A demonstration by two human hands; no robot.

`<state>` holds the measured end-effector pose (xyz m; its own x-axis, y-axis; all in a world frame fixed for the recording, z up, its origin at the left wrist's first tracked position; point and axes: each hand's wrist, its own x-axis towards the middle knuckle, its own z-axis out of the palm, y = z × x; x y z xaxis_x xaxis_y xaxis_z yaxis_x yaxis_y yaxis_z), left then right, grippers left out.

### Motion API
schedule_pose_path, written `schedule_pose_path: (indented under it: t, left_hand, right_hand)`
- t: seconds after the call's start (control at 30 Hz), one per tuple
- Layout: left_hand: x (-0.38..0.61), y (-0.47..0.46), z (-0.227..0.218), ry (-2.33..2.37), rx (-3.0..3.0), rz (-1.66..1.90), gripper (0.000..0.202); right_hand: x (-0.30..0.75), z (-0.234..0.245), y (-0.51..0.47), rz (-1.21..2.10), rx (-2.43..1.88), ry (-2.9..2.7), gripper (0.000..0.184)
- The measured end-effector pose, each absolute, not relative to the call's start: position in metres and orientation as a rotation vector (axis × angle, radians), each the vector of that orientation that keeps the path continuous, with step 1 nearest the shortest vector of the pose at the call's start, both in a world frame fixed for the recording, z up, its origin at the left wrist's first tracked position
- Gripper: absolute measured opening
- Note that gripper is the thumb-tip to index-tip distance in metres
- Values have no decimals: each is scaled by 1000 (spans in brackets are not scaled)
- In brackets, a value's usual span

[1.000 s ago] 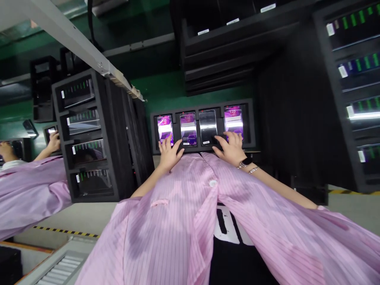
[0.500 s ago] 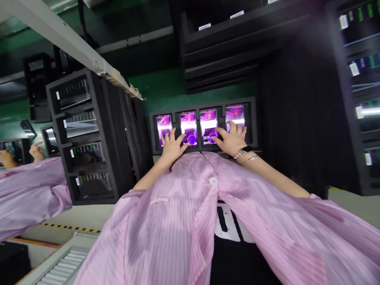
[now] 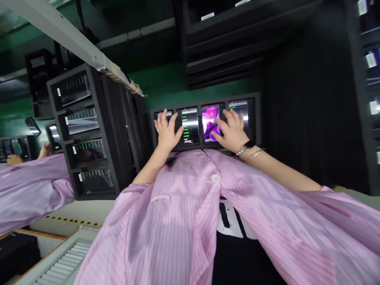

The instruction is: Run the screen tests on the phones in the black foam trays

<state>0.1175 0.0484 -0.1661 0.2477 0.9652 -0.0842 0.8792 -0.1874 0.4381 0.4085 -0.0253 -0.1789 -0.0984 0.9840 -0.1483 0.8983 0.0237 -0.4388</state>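
Note:
Several smartphones lie face up in a row in a black tray [image 3: 257,118] before me. My left hand [image 3: 166,130], fingers spread, is over the leftmost phone [image 3: 169,114] and partly hides it. Just right of its thumb is a phone [image 3: 190,126] with a dark screen and green text. The third phone [image 3: 210,118] shows a purple bubble wallpaper. My right hand [image 3: 233,130] is open, with its thumb and a finger at that phone's right edge and other fingers over the rightmost phone [image 3: 238,107], whose screen is dark. Whether the fingertips touch glass I cannot tell.
A black rack [image 3: 86,130] holding several phones stands at left, with a grey metal bar [image 3: 97,59] slanting above it. Stacked black trays [image 3: 219,59] rise behind the row. Another rack [image 3: 372,99] is at far right. A co-worker's pink sleeve [image 3: 35,178] shows at left.
The second and rightmost phones went from purple lock screens to dark screens with green text; the third lost its clock. My left hand moved up with its fingers spreading; my right fingers rose slightly.

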Motion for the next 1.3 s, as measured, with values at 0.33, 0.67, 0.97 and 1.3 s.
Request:
schedule_pose_path:
  t: [0.33,0.67,0.97,1.3]
  left_hand:
    - [110,-5,-188,1629,2120,66,61]
    - [118,0,-182,1614,2175,59,60]
    - [109,-36,-191,1581,2139,-62,55]
    - [118,124,-172,1747,2149,540,88]
  right_hand:
    - [400,-207,-62,654,-1908,-2134,64]
    - [402,-202,-52,646,-2014,-2066,63]
    - [406,-215,-97,658,-2132,-2064,59]
    - [438,-171,28,252,-2008,-1859,62]
